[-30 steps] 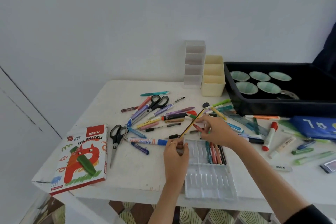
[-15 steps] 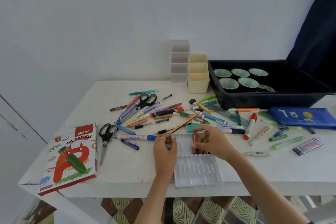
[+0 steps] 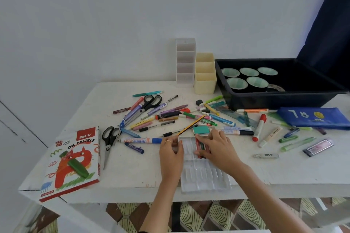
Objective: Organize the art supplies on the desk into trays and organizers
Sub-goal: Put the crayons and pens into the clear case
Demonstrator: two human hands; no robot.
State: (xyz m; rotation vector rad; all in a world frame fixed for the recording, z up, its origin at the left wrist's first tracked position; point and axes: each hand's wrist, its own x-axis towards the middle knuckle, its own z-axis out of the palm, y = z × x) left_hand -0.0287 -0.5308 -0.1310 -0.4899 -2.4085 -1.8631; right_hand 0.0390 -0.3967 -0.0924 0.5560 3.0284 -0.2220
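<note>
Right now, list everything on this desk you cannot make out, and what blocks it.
Head view only:
Pastels in the clear tray: the right hand covers most of them.
Left hand: its fingers hide whether it grips the pencil or only the tray's corner.
Round metal thing in the black bin: the bin's wall hides its lower part.
Blue pouch: cut off by the right edge.
Dark packet: label too small to read.

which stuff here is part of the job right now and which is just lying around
In use: clear tray, pastels in it, pencil in left hand, right hand on the pastels.
Lying about: scissors, oil pastels box, blue pouch, black bin, loose pens.
</note>
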